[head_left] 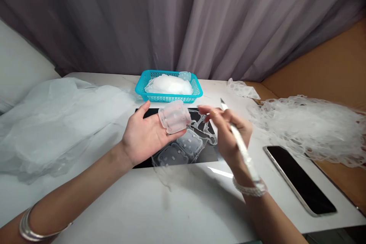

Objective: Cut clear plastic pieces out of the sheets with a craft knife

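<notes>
Head-worn view, facing forward and down, close above white table [171,213]

Gap between hands [145,133] [225,133], basket [171,98] behind

A frosted, translucent plastic piece [175,117] with notched edges, small openings and rounded ridges lies across the fingers of an upturned left hand [148,133], tilted slightly, its broad face up and the thumb clear of it. Beside it, a slim, pen-like tool [241,146] with a pale, wrapped-looking handle slants through the right hand [231,133], its narrow dark tip pointing forward, apart from the plastic.
</notes>
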`<state>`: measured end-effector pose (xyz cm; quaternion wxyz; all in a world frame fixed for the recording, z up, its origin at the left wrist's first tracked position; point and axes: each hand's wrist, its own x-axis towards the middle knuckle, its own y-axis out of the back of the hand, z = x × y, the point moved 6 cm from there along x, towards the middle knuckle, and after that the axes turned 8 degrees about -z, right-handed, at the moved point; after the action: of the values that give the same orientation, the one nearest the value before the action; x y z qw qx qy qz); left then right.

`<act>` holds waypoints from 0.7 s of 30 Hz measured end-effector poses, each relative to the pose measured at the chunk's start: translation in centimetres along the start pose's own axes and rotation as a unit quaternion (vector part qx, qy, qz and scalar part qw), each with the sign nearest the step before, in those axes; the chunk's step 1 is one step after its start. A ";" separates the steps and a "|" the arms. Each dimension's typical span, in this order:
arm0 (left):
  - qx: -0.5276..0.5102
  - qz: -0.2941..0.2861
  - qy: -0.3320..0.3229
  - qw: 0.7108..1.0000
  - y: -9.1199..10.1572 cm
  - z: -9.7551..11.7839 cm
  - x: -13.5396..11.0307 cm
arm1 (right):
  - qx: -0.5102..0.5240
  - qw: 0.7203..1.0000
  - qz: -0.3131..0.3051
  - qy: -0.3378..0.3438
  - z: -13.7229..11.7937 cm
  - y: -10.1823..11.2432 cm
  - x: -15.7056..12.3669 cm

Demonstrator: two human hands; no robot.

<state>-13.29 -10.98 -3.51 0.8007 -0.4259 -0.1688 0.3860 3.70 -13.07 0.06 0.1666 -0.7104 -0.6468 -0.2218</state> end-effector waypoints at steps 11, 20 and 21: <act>-0.012 -0.005 0.017 1.000 -0.8 -0.3 -0.3 | 0.197 0.967 0.130 -0.093 3.4 2.8 1.0; 0.000 -0.021 0.020 1.000 -0.8 -0.4 -0.5 | 0.226 0.951 0.167 -0.130 4.4 3.2 0.9; 0.009 -0.018 0.021 1.000 -0.9 -0.5 -0.5 | 0.229 0.950 0.170 -0.132 4.5 3.3 0.9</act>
<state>-12.85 -11.94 -3.06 0.8147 -0.4235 -0.1560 0.3641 7.46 -10.29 -3.05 0.2732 -0.7753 -0.5663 0.0591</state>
